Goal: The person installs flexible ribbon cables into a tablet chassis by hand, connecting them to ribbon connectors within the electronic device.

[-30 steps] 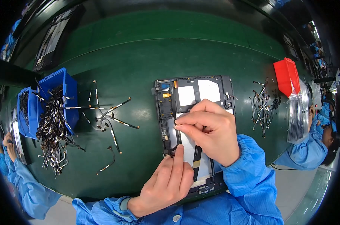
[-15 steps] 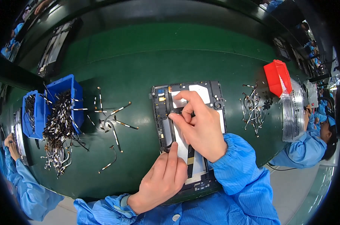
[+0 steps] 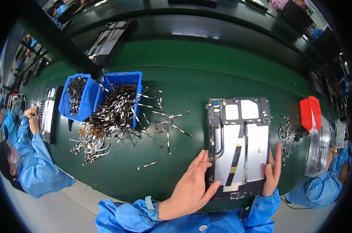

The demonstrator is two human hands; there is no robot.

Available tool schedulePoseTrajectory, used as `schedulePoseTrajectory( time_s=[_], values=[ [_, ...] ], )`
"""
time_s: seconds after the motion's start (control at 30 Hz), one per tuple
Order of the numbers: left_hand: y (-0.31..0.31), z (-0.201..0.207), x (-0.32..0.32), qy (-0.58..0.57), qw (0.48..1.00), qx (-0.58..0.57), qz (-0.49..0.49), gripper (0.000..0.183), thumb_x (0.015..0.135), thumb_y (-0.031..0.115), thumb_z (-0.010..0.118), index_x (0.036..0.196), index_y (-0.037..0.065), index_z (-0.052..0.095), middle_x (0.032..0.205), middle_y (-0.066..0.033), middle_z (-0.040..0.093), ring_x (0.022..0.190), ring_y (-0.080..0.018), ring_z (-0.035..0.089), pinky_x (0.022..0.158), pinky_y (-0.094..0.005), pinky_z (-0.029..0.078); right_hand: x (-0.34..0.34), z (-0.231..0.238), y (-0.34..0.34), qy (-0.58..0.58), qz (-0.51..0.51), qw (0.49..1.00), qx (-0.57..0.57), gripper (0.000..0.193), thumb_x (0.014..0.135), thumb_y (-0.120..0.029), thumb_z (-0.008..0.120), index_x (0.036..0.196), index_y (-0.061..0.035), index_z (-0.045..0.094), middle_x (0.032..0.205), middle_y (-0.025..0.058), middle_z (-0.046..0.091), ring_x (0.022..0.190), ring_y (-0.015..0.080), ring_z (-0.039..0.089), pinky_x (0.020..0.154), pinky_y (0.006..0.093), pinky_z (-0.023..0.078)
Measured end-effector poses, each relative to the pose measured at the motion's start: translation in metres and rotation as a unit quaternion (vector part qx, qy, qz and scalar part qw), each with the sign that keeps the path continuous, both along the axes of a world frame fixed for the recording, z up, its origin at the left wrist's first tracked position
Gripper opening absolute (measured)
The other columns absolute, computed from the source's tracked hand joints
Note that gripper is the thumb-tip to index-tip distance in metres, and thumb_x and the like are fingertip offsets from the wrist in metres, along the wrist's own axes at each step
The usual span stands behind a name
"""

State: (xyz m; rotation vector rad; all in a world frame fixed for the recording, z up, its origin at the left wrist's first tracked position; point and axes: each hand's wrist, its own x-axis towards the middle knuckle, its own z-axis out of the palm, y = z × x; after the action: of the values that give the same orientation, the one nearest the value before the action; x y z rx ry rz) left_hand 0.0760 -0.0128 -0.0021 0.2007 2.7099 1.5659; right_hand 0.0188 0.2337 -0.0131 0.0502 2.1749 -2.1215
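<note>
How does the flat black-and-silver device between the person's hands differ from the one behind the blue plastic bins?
The near device looks larger than the far device. The near device lies nearly straight; the far device slants in view. Both have black edges and silver panels.

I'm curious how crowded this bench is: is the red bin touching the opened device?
Apart: the head view shows a strip of green tabletop between the red bin and the opened device.
</note>
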Motion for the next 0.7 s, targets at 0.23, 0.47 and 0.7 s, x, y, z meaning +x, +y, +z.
schedulePoseTrajectory(
  time_s=[0.23, 0.47, 0.7],
  values=[
    [-0.066, 0.01, -0.014, 0.157, 0.946, -0.249, 0.139, 0.033, 0.079, 0.005, 0.069, 0.11, -0.003, 0.06, 0.118, -0.015, 0.061, 0.103, -0.0316, 0.06, 0.087, -0.0383, 0.05, -0.058, 0.027, -0.02, -0.02, 0.015, 0.99, -0.136, 0.073, 0.089, -0.014, 0.06, 0.152, -0.0034, 0.023, 0.151, 0.0223, 0.034, 0.134, 0.0278, 0.043, 0.11, 0.0352, 0.035],
    [-0.084, -0.014, -0.007, 0.164, 0.922, -0.303, 0.177, 0.022, 0.079, 0.003, 0.07, 0.099, -0.003, 0.067, 0.105, -0.013, 0.065, 0.091, -0.0299, 0.06, 0.078, -0.0373, 0.05, -0.232, -0.006, -0.071, 0.025, -0.012, 0.976, -0.214, 0.047, 0.094, -0.012, 0.059, 0.14, -0.0081, 0.049, 0.132, 0.0082, 0.056, 0.115, 0.0169, 0.056, 0.098, 0.0298, 0.045],
    [-0.078, -0.023, -0.017, 0.163, 0.949, -0.207, 0.175, 0.014, 0.075, 0.001, 0.071, 0.087, 0.003, 0.065, 0.098, -0.0099, 0.066, 0.089, -0.0294, 0.06, 0.078, -0.0375, 0.049, -0.357, -0.053, -0.079, 0.208, -0.07, 0.975, -0.043, 0.048, 0.089, -0.011, 0.063, 0.134, 0.0017, 0.05, 0.135, 0.0192, 0.055, 0.129, 0.0264, 0.049, 0.109, 0.0352, 0.037]
  ],
)
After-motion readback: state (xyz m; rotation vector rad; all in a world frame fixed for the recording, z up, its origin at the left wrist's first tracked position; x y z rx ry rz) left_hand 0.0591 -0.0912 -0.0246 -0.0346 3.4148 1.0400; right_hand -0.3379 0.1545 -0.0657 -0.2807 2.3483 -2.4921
